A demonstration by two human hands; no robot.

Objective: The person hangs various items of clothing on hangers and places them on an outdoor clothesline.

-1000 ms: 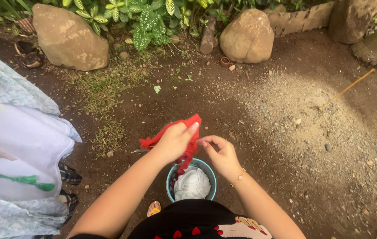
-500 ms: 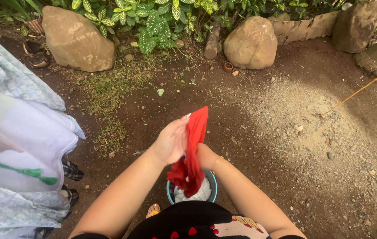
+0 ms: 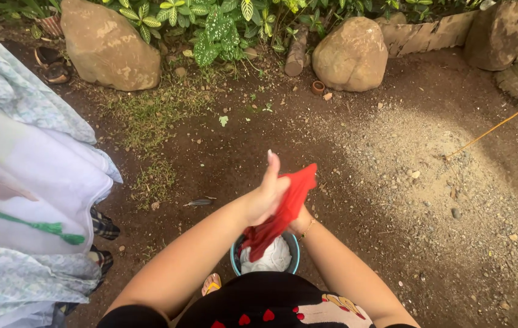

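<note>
Hands meeting over the teal bucket (image 3: 293, 243), you are clamping your left hand (image 3: 265, 197) on the red cloth (image 3: 283, 209), your right hand's (image 3: 300, 223) grip hidden behind it.

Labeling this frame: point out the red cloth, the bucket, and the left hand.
red cloth (image 3: 292, 193), head view, upper flat part.
bucket (image 3: 296, 244), head view, right rim.
left hand (image 3: 265, 197), head view, back of the hand.

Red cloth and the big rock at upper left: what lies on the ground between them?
In the head view, between the red cloth and the big rock lie bare dirt, patches of grass and one fallen leaf.
</note>
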